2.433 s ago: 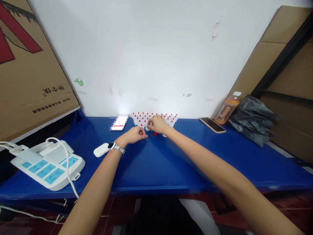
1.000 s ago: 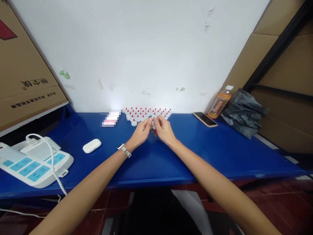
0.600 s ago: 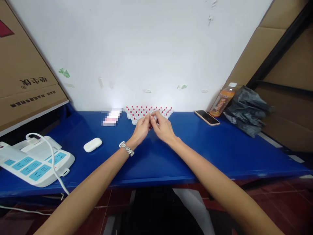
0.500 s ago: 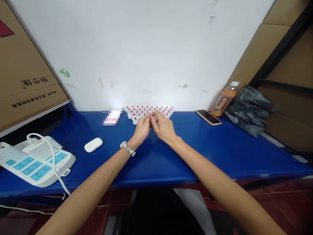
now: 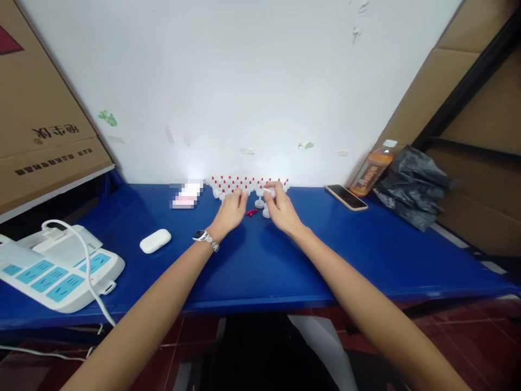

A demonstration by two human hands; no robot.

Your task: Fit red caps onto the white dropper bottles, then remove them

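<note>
Rows of tiny white bottles with red caps (image 5: 249,183) stand against the wall on the blue table (image 5: 260,260). My left hand (image 5: 231,209) rests just in front of them, fingers curled at the front row; what they hold is hidden. My right hand (image 5: 280,208) is a little to the right, its fingertips pinched on a small white bottle (image 5: 268,191). Between the hands lie a few loose red caps (image 5: 251,212) and two uncapped white bottles (image 5: 259,204). A watch (image 5: 204,238) is on my left wrist.
A white earbud case (image 5: 154,240) and a white power strip (image 5: 61,266) with a cable lie at the left. A phone (image 5: 346,196), an orange drink bottle (image 5: 373,172) and a black plastic bag (image 5: 412,187) are at the right. Cardboard (image 5: 44,130) leans at the left.
My hands were pressed together over one small piece; now they have parted. The left has gone to the bottle rows, and the red caps and loose bottles show between them.
</note>
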